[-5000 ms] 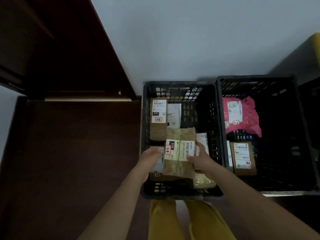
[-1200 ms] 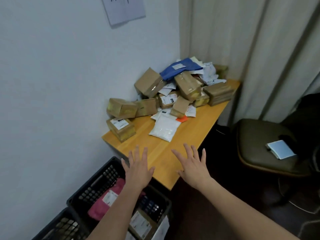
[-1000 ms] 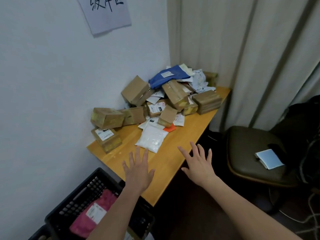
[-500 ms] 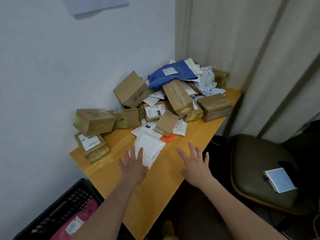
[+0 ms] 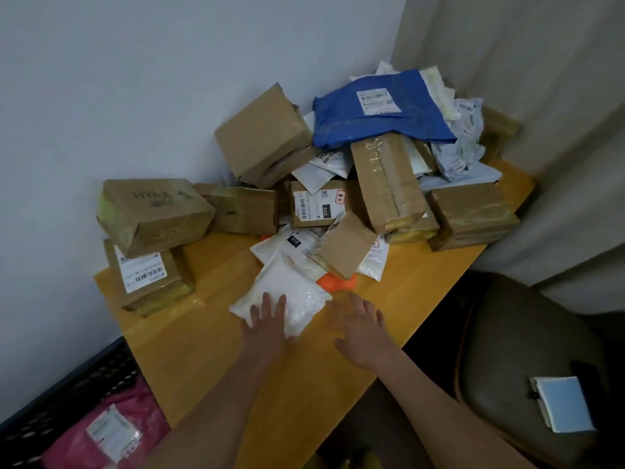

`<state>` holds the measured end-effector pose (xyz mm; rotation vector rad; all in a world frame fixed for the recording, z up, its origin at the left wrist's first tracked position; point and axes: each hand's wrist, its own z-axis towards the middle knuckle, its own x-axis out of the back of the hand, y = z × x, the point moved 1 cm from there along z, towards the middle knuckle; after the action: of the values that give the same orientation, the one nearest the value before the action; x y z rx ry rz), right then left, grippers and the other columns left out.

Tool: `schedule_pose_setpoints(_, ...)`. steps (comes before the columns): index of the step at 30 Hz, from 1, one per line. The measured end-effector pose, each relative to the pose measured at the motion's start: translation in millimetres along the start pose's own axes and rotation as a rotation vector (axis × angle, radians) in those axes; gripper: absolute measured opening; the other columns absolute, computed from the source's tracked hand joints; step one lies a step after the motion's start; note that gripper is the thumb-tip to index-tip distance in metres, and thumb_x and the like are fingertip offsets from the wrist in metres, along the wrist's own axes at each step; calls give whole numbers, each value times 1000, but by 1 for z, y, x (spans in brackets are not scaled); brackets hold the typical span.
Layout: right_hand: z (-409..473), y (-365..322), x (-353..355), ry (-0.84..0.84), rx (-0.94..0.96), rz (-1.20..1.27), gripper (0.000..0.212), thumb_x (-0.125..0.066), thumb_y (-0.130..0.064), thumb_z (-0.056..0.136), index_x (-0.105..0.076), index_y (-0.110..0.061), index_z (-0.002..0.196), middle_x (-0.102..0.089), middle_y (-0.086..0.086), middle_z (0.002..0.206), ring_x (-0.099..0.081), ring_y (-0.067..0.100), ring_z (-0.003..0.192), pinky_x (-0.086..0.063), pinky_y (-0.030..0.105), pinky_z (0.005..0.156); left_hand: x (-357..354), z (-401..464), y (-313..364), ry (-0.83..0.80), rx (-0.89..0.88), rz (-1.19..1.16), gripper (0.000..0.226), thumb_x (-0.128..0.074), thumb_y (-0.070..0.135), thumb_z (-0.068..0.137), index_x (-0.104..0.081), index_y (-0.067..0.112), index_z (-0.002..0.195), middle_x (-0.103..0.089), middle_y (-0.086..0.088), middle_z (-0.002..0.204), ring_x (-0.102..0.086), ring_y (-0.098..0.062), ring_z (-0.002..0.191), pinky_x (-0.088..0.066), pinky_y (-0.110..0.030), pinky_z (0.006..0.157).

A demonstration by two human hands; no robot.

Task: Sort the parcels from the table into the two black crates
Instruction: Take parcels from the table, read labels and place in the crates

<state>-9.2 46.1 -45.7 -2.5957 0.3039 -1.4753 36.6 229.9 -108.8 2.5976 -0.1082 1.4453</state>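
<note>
A pile of parcels covers the far part of the wooden table (image 5: 304, 377): brown boxes, white bags and a blue mailer (image 5: 378, 113). Nearest me lies a white padded bag (image 5: 291, 292). My left hand (image 5: 267, 326) is spread with its fingertips over the bag's near edge. My right hand (image 5: 360, 330) hovers open beside the bag, over bare table. Neither hand holds anything. At the bottom left a corner of one black crate (image 5: 77, 384) shows, with a pink parcel (image 5: 108, 434) inside. The second crate is out of view.
Two stacked brown boxes (image 5: 148, 245) stand at the table's left edge by the wall. A small orange packet (image 5: 338, 282) peeks from under the pile. A dark chair (image 5: 527, 340) with a light blue notebook (image 5: 564, 404) stands to the right; curtains hang behind.
The view swung from the crates to the table and drew closer. Both empty hands reached forward; the left hand now reaches the white bag's near edge.
</note>
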Motion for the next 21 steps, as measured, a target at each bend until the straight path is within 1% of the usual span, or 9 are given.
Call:
schedule_pose_setpoints(3,19,9,-7,-66,33,-17,72,-56,-30,97,-13,-37,155,5,7,163,-3,35,148,-11,56,120,-14,12,6,4,53,-24,106,-56,66,85,14,26,154,14,-12,162,-5,-39,149,-21,-55,115)
schedule_pose_setpoints(5,30,16,-8,-108,61,-31,71,-55,-30,98,-14,-35,155,6,7,163,-2,35,149,-11,54,121,-21,16,10,114,87,-10,113,-65,70,76,-1,24,157,1,-16,163,-18,-42,146,-32,-56,109)
schedule_pose_setpoints(8,42,22,-6,-173,109,-31,67,-53,-28,99,-18,-30,155,3,10,163,-5,36,149,-16,53,120,-27,20,13,116,136,-26,93,-63,43,90,-1,27,156,4,-11,163,-12,-40,147,-30,-50,114)
schedule_pose_setpoints(10,53,26,-4,-236,156,-17,59,-51,-27,98,-28,-23,152,-14,14,159,-18,37,144,-27,50,116,-24,24,15,57,164,-90,82,-56,19,95,-1,29,155,7,-7,162,-6,-37,147,-27,-47,116)
schedule_pose_setpoints(12,64,28,-4,-316,197,25,47,-50,-27,98,-40,-20,143,-39,13,144,-38,33,132,-40,45,106,-23,23,11,59,142,-170,82,-55,13,92,-4,28,154,5,-7,161,-6,-37,147,-28,-47,116)
schedule_pose_setpoints(14,72,26,-2,-376,222,72,42,-50,-28,97,-46,-21,138,-51,10,134,-48,29,123,-44,41,100,-17,17,4,58,89,-319,83,-58,9,89,-8,23,153,0,-10,159,-11,-38,146,-27,-47,115)
schedule_pose_setpoints(17,78,15,7,-412,255,149,50,-50,-28,100,-39,-19,148,-45,8,147,-45,25,132,-39,30,106,5,1,-7,163,96,-562,62,-60,5,86,-31,10,141,-25,-11,142,-42,-33,120,-39,-33,92)
schedule_pose_setpoints(19,80,3,13,-428,254,199,52,-51,-28,101,-37,-15,150,-39,9,152,-42,23,136,-37,29,107,23,-13,-17,256,150,-685,35,-58,2,88,-42,9,118,-35,-9,122,-46,-26,97,-35,-25,75)
schedule_pose_setpoints(21,82,-10,18,-432,251,294,51,-54,-28,100,-41,-14,148,-43,10,149,-47,23,132,-42,30,103,37,-27,-30,319,225,-833,18,-54,-1,91,-47,11,102,-45,-10,107,-47,-23,88,-35,-23,65)
